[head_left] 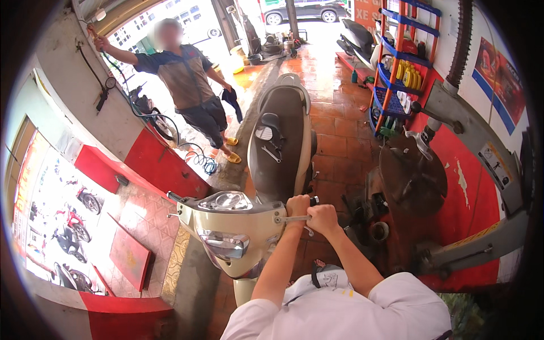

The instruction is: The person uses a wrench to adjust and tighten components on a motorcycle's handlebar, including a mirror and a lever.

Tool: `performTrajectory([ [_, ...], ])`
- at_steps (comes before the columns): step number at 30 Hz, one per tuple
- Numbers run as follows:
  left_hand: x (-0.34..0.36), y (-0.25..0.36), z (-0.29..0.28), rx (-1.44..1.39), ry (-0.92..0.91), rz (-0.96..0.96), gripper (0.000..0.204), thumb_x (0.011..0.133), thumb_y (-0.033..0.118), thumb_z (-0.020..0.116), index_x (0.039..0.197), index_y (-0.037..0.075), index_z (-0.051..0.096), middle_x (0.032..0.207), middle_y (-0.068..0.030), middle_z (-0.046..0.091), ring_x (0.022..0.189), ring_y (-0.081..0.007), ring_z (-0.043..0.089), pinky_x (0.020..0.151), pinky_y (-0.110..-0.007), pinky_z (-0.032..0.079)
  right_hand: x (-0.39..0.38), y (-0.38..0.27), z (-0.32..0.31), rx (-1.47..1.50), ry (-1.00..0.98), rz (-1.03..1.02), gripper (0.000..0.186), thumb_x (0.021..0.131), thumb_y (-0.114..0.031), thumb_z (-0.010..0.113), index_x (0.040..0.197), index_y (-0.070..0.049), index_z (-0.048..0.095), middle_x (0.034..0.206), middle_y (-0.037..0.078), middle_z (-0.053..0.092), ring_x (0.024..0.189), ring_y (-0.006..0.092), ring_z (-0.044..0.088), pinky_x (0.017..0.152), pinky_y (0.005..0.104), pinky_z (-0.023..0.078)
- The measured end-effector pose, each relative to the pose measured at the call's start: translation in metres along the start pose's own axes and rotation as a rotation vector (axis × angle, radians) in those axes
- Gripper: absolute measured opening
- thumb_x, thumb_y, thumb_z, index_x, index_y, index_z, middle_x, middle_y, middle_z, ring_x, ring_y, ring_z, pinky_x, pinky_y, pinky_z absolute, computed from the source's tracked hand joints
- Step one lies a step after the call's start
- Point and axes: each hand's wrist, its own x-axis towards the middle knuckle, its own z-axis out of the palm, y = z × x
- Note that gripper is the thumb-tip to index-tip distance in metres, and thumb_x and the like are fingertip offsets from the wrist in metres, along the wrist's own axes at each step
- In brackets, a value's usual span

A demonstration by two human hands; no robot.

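Note:
A cream scooter (255,226) stands before me, its front toward me and its brown seat (277,122) reaching away. My left hand (298,207) is closed around the handlebar grip, whose black end (314,200) sticks out past the fingers. Close beside it, my right hand (323,219) is closed on the outer end of a slim silver metal bar (290,219). That bar's other end meets the cream handlebar cover; whether it is a wrench or a lever I cannot tell. On the seat lie a silver wrench (271,153) and a detached mirror (264,132).
A person (190,79) with a raised hose (122,82) stands at the far left. To the right are a blue-orange shelf rack (391,73) with bottles and a grey machine (481,136) with a round table (412,173). Another scooter (357,38) is parked behind.

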Motion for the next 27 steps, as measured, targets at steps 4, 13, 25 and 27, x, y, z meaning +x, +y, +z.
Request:
performTrajectory([
  [4,-0.002,0.022,-0.019,-0.042,-0.103,0.012,0.011,0.073,0.024,0.074,0.076,0.014,0.073,0.076,-0.0082,0.073,0.073,-0.0245,0.073,0.066,-0.035,0.057,0.1,0.028,-0.014,0.019,0.001,-0.213,0.006,0.064,-0.014,0.063,0.061,-0.009,0.065,0.062,0.015,0.062,0.065,0.0355,0.065,0.062,0.0476,0.051],
  [13,-0.02,0.01,-0.053,-0.167,-0.076,0.055,0.029,0.069,0.022,0.077,0.093,0.008,0.068,0.094,-0.0089,0.07,0.091,-0.0269,0.069,0.086,-0.041,0.051,0.146,0.001,-0.075,0.424,-0.098,-0.169,0.02,0.079,-0.017,0.066,0.067,-0.003,0.059,0.058,0.011,0.056,0.055,0.0228,0.056,0.053,0.0369,0.042],
  [25,-0.158,-0.015,-0.09,-1.07,0.323,-0.518,0.036,0.079,0.005,0.076,0.114,0.001,0.065,0.106,-0.0121,0.067,0.074,-0.0167,0.068,0.062,-0.027,0.053,-0.063,-0.01,-0.042,0.8,-0.215,0.294,0.018,0.095,-0.012,0.062,0.104,-0.002,0.073,0.077,0.008,0.068,0.067,0.0147,0.062,0.061,0.0298,0.048],
  [27,-0.155,-0.023,-0.104,-0.995,0.351,-0.549,0.039,0.08,0.004,0.076,0.117,0.001,0.065,0.105,-0.0119,0.067,0.071,-0.0156,0.067,0.06,-0.026,0.052,-0.053,-0.022,-0.042,0.717,-0.183,0.26,0.018,0.092,-0.013,0.065,0.103,-0.002,0.073,0.085,0.014,0.071,0.069,0.0228,0.067,0.063,0.0328,0.051],
])
